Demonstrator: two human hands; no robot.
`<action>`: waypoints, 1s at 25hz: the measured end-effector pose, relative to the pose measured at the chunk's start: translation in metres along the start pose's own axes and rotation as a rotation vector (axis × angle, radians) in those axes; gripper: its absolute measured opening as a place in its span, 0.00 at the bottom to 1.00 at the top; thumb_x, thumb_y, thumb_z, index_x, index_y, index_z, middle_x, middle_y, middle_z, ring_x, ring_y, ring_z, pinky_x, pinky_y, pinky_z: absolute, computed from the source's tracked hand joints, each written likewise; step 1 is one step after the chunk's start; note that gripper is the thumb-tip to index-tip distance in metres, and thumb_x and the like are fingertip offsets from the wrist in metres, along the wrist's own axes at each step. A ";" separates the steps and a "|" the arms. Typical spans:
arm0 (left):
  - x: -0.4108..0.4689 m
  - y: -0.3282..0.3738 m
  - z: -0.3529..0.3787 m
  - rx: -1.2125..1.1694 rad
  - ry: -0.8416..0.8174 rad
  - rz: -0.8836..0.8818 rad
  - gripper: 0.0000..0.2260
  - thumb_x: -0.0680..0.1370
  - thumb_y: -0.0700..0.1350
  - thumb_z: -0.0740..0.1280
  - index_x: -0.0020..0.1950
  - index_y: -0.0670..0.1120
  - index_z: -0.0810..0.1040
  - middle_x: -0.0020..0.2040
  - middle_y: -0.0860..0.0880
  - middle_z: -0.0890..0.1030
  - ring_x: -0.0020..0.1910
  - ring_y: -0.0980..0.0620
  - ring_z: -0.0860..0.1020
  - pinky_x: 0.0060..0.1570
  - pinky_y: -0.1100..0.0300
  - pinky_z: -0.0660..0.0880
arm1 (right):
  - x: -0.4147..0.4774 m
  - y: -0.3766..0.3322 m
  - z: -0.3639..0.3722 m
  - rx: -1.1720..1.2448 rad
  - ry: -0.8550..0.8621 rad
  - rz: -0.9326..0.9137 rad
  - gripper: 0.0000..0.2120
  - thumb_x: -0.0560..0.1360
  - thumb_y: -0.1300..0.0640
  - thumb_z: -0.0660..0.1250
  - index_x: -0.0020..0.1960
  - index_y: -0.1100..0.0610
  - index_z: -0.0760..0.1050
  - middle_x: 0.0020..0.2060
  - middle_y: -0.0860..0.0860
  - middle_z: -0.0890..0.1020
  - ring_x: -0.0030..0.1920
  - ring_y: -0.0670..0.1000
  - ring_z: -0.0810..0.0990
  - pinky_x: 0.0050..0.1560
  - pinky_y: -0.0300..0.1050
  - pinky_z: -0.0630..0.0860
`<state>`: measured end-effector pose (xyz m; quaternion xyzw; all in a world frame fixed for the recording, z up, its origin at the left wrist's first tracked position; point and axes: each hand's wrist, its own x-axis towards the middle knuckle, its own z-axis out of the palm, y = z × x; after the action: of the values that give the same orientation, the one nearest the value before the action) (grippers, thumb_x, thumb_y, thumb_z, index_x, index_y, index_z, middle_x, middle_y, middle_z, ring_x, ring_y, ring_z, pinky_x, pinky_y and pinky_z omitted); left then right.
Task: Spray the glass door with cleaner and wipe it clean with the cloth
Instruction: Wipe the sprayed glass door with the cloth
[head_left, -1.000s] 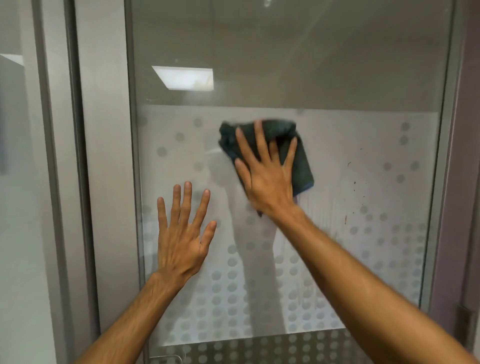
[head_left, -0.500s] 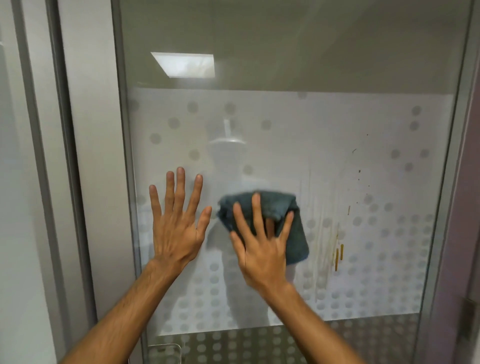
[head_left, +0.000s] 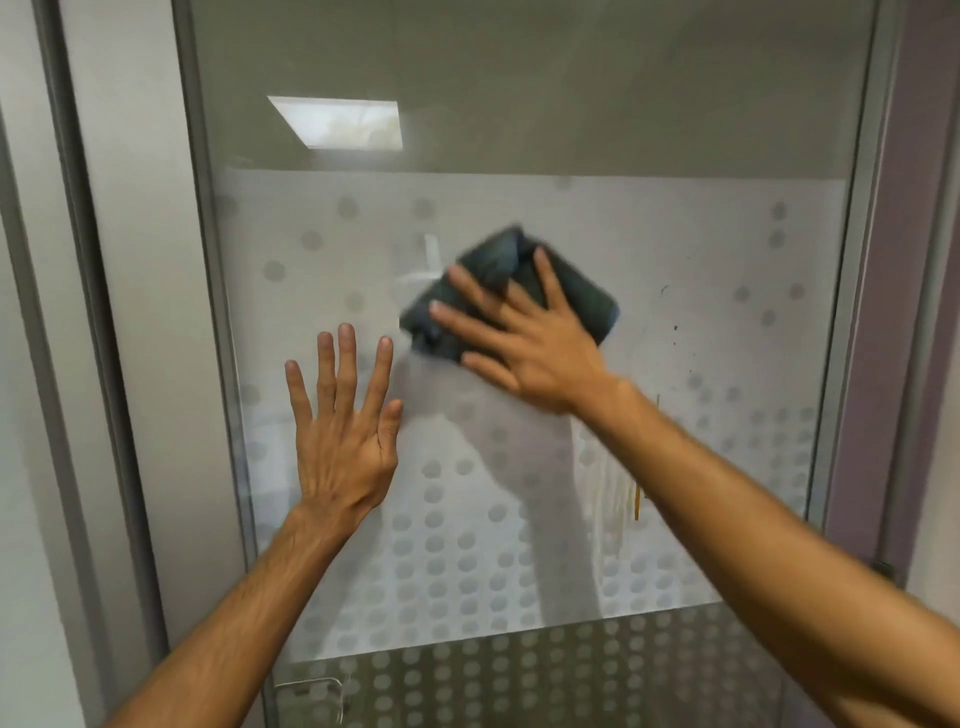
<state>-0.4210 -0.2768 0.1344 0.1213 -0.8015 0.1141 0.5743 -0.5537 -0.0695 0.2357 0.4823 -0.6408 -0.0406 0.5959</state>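
Observation:
The glass door (head_left: 675, 234) fills the view, with a frosted band of grey dots across its middle. My right hand (head_left: 524, 343) lies flat with spread fingers on a folded dark blue-grey cloth (head_left: 576, 291), pressing it against the glass near the centre. My left hand (head_left: 345, 431) rests flat and open on the glass lower left of the cloth, holding nothing. Yellowish drip streaks (head_left: 636, 499) and small dark specks (head_left: 675, 328) mark the glass to the right of my right forearm. No spray bottle is in view.
A grey metal door frame (head_left: 208, 312) runs down the left, with a wall panel (head_left: 130, 260) beyond it. The right frame (head_left: 852, 312) meets a purple wall (head_left: 919, 260). A metal handle (head_left: 311, 691) sits at the bottom left of the door.
My right hand slid the cloth down the glass, then back up and to the right, now tilted. My left hand stayed pressed on the glass.

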 end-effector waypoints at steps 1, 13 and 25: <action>0.000 0.003 0.003 0.009 -0.003 -0.001 0.27 0.84 0.57 0.45 0.83 0.49 0.50 0.83 0.42 0.46 0.82 0.41 0.44 0.78 0.34 0.43 | 0.019 0.017 -0.006 -0.011 0.002 0.069 0.27 0.86 0.38 0.49 0.83 0.41 0.50 0.84 0.51 0.53 0.82 0.56 0.56 0.77 0.74 0.47; -0.007 0.002 0.005 -0.037 0.019 -0.044 0.28 0.84 0.57 0.45 0.83 0.48 0.49 0.83 0.40 0.48 0.82 0.39 0.46 0.77 0.33 0.41 | -0.097 -0.125 0.040 0.203 0.021 0.337 0.28 0.85 0.41 0.57 0.83 0.43 0.53 0.83 0.53 0.52 0.83 0.58 0.45 0.76 0.78 0.48; -0.019 0.010 0.002 -0.031 -0.042 0.001 0.29 0.84 0.60 0.45 0.83 0.49 0.48 0.83 0.40 0.47 0.82 0.39 0.45 0.77 0.32 0.43 | -0.151 -0.101 0.044 0.122 -0.233 -0.349 0.23 0.88 0.43 0.45 0.83 0.41 0.49 0.84 0.47 0.51 0.83 0.55 0.51 0.80 0.69 0.46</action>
<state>-0.4206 -0.2665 0.1155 0.1141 -0.8151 0.0994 0.5592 -0.5579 -0.0460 0.0501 0.6130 -0.6136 -0.1598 0.4713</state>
